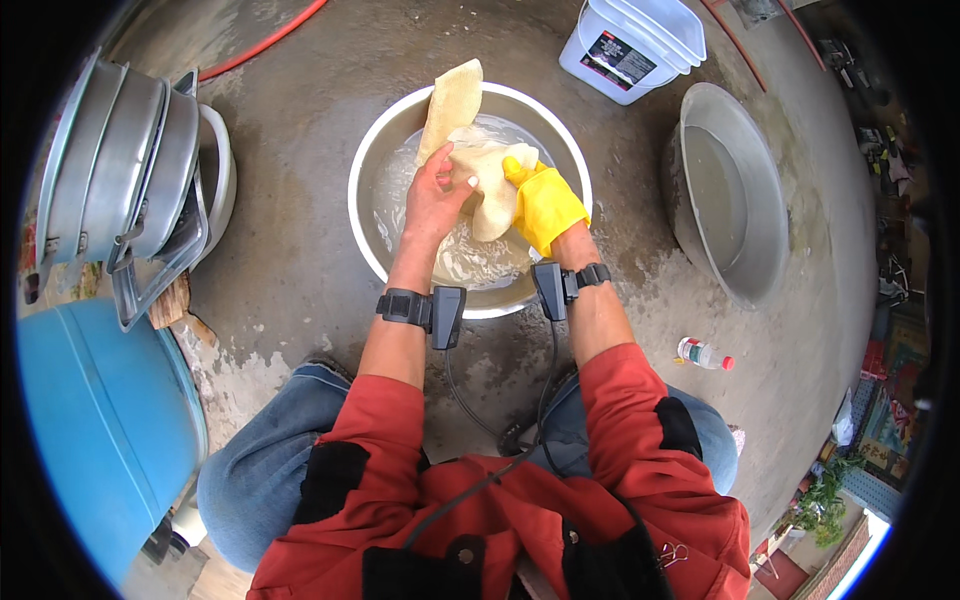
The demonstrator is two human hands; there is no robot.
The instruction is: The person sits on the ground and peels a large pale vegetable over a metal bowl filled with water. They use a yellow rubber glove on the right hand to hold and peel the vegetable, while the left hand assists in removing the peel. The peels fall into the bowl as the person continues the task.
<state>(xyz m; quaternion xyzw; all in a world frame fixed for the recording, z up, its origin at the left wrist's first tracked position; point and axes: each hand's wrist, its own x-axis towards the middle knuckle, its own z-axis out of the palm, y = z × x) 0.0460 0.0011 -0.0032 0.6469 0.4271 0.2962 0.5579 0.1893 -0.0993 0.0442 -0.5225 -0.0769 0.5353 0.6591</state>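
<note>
A beige ribbed cloth (491, 176) is bunched over a round metal basin (358, 202) holding water. One long flap of beige cloth (454, 101) rises across the basin's far rim. My right hand (547, 202), in a yellow rubber glove, grips the bunched cloth at its right side. At the cloth's left side is my bare left hand (435, 199). Its thumb and fingers are apart, the thumb tip lying against or just in front of the cloth. Ripples and glints show on the water (480, 259) below both hands.
Metal pans (124, 161) stand stacked on edge at left, above a blue barrel (105, 420). A second metal basin (720, 199) with water sits at right. Beyond are a white bucket (630, 49) and a red hose (262, 46). A plastic bottle (701, 353) lies on the concrete floor (277, 225).
</note>
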